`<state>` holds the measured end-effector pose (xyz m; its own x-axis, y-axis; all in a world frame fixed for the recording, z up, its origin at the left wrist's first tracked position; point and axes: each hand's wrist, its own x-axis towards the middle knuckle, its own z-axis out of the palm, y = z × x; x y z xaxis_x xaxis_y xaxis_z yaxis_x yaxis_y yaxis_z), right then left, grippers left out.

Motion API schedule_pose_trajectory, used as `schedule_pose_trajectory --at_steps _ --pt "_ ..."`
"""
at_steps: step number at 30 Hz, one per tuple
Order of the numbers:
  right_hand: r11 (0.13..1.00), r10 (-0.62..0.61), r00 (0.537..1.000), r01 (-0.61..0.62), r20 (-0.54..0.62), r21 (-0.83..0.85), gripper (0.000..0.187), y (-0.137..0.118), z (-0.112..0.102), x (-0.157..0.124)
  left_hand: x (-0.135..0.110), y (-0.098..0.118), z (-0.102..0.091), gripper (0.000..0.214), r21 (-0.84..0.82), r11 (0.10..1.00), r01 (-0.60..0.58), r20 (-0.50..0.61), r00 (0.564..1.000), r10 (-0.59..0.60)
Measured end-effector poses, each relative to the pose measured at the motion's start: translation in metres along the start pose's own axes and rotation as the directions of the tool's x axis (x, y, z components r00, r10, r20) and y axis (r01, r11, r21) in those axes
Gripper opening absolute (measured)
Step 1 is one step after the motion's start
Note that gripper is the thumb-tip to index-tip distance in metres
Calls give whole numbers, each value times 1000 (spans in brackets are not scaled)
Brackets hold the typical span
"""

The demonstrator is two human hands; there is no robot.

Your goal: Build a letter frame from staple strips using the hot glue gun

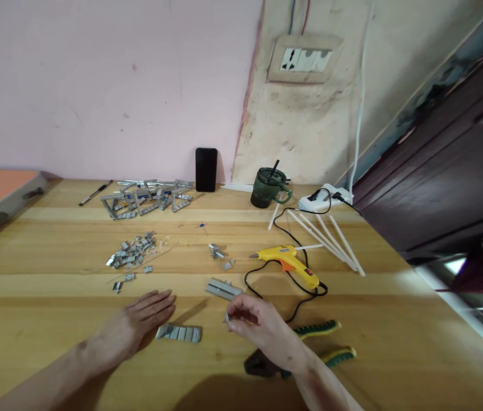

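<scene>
My left hand [149,314] lies on the wooden table with its fingers stretched out, just left of a short grey strip [180,333] faced with several small shiny tiles. My right hand [250,319] is closed in a pinch on a small grey piece [227,318], held to the right of that strip. Beyond my right hand lie flat grey strips [223,289] side by side. Under my right wrist are pliers [262,365] with green and yellow handles, partly hidden by the arm. A pile of small silvery pieces [132,251] sits farther off on the left.
A yellow glue gun [286,261] with a black cord lies on the right, near white glue sticks [327,240]. Behind are a dark green mug [262,191], a phone [206,169], a power strip [322,200], tiled frames [147,200] and a pen [96,193].
</scene>
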<state>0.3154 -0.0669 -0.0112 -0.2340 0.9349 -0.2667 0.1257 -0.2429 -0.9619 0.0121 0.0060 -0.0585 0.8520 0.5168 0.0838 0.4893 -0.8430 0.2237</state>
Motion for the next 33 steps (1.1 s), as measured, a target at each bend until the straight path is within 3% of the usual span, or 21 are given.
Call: schedule_pose_trajectory --at_steps 2,4,9,12,14,18,20,25,30,33 --pt "1000 -7 1000 7 -1 7 11 1 1 1 1 -5 0 59 97 982 164 -60 985 -159" --pt "1000 -13 1000 13 -5 6 12 2 1 1 4 -7 -1 62 127 958 256 -130 962 -240" --pt "999 -33 999 33 -5 -40 13 3 4 1 3 -4 -4 58 109 980 167 -45 986 -163" --pt "998 -32 999 33 10 -59 11 4 7 2 0 -3 -8 61 141 947 290 -103 955 -277" --pt "997 -38 999 39 15 -70 10 6 9 3 1 1 -11 64 143 940 311 -111 949 -297" --pt "993 -61 998 61 7 -102 9 9 10 5 12 16 -8 58 101 981 165 -10 986 -165" --pt "989 -67 998 67 1 -131 9 10 11 6 20 17 -7 57 92 985 148 3 989 -149" --pt "974 -76 997 76 8 -212 9 15 11 8 29 6 -13 60 133 924 358 -127 931 -342" --pt "931 -69 997 73 24 -357 11 17 12 7 21 14 -15 55 90 929 358 -99 932 -349" --pt "868 -59 998 59 16 -493 11 14 16 6 13 17 -17 45 78 882 464 -147 881 -450"
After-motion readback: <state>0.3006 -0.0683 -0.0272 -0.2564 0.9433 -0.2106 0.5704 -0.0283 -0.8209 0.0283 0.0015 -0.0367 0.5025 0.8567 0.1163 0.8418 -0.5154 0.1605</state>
